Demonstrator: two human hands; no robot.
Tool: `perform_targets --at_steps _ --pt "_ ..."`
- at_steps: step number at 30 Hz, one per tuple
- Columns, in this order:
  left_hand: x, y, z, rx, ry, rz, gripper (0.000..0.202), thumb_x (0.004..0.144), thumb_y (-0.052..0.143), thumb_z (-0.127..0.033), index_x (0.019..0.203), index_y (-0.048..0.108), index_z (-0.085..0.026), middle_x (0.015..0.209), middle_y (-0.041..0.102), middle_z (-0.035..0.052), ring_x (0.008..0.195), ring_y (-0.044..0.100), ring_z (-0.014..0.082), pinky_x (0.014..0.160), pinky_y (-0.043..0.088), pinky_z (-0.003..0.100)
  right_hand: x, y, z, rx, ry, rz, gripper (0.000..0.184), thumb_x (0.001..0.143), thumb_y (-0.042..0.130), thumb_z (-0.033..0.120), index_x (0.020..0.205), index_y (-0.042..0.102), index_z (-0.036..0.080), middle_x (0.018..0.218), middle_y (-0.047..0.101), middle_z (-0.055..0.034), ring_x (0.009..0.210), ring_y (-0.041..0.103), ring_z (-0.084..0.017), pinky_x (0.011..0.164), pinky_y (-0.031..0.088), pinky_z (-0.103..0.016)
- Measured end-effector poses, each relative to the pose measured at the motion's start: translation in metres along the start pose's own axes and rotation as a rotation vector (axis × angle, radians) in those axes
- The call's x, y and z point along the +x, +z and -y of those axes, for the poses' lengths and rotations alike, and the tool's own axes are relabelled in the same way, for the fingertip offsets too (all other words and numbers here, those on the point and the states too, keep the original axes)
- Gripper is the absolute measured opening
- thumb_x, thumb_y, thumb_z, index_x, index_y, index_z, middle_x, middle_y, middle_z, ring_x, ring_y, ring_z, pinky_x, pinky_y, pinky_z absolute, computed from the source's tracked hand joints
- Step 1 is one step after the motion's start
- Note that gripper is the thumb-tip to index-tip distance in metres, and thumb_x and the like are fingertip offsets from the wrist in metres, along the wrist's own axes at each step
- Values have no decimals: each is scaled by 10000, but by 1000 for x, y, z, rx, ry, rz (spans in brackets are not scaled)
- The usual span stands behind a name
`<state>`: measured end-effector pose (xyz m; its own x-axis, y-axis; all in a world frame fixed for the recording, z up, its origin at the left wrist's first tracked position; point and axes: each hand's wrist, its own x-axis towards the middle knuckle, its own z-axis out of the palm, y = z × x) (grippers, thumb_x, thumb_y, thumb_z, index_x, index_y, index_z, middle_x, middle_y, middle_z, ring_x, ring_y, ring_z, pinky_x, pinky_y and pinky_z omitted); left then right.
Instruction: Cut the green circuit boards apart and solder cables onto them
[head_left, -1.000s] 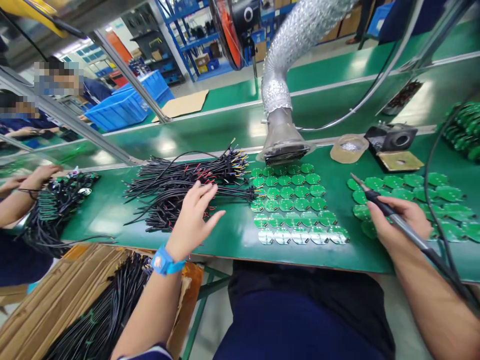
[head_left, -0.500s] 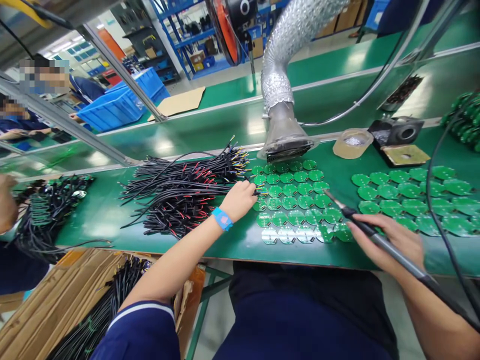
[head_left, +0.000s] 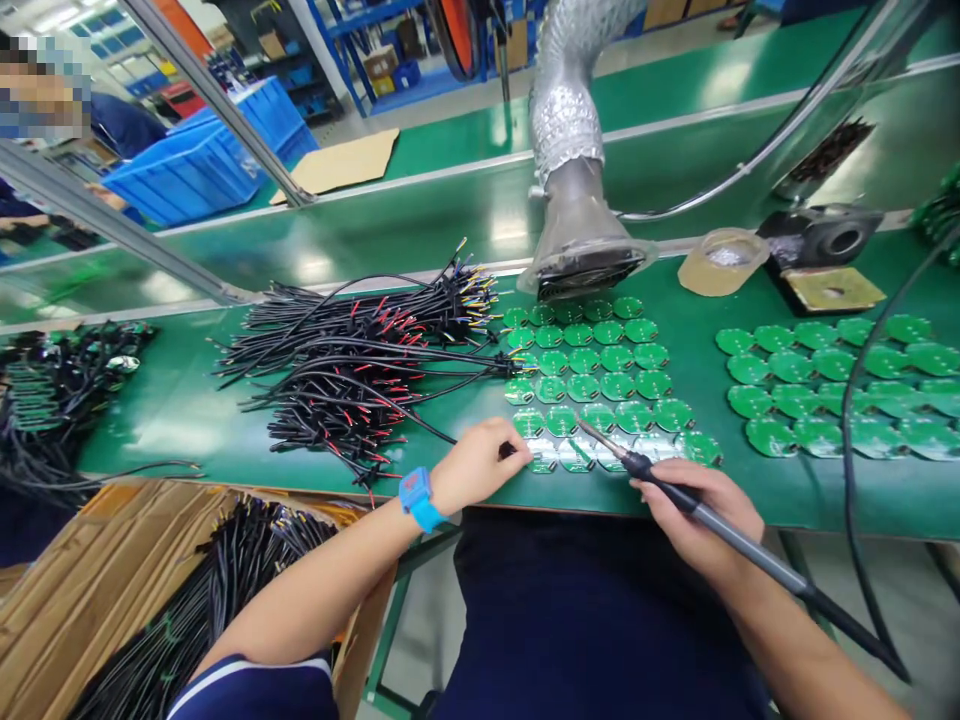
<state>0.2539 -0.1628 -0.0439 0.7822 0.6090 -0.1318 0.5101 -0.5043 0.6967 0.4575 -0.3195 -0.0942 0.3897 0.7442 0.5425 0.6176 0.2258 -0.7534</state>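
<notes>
My left hand (head_left: 476, 462), with a blue wrist strap (head_left: 417, 497), pinches the end of a black wire (head_left: 442, 437) against a round green circuit board (head_left: 541, 453) in the front row of a grid of boards (head_left: 592, 375). A soldering iron (head_left: 679, 495) is gripped like a pen by my right hand (head_left: 701, 520); its tip hovers over the front boards just right of my left fingers. The wire trails back to a heap of black wires (head_left: 352, 360) with red and yellow ends.
A silver fume duct (head_left: 577, 220) opens just behind the boards. More green boards (head_left: 825, 380) lie at right, with a tape roll (head_left: 721, 260) and an iron stand (head_left: 825, 240) behind. A cardboard box of wires (head_left: 150, 600) sits lower left. Blue crates (head_left: 202, 165) are beyond.
My left hand has pulled one wire from the heap toward the table's front edge and set it at a front-row board. My right hand has brought the iron left, toward that board.
</notes>
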Motion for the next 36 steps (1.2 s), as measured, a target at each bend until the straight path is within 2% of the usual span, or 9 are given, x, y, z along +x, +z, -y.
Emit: perform_targets --at_steps 4,8,15,26,36 --pt "-2 18 7 -87 -40 -9 77 764 581 -181 696 615 -166 755 604 21 718 549 130 668 439 246 -12 18 2 167 55 -101 208 690 649 104 836 543 206 720 607 -4 596 615 -152 540 520 -287" --pt "-3 23 12 -150 -16 -56 112 760 585 -174 649 589 -165 748 601 21 754 558 133 706 445 251 -18 26 6 304 37 -80 194 700 600 76 812 519 212 637 559 29 540 581 -134 561 536 -315" --pt "-7 24 9 -170 8 -134 132 764 573 -143 634 560 -162 741 583 24 738 550 134 704 446 277 -20 32 10 188 10 16 208 674 609 79 802 509 209 614 567 28 542 591 -137 546 523 -294" --pt "-8 26 10 -183 59 -143 128 764 573 -124 643 560 -163 724 575 21 732 551 130 689 451 266 -15 35 14 226 -54 71 261 654 570 38 832 506 218 557 503 45 488 524 -123 483 468 -285" --pt "-14 35 13 -118 105 -234 112 819 535 -177 707 535 -171 773 565 28 779 536 138 742 453 289 1 35 22 208 -211 186 279 644 528 39 854 483 217 496 414 78 400 404 -90 417 378 -247"
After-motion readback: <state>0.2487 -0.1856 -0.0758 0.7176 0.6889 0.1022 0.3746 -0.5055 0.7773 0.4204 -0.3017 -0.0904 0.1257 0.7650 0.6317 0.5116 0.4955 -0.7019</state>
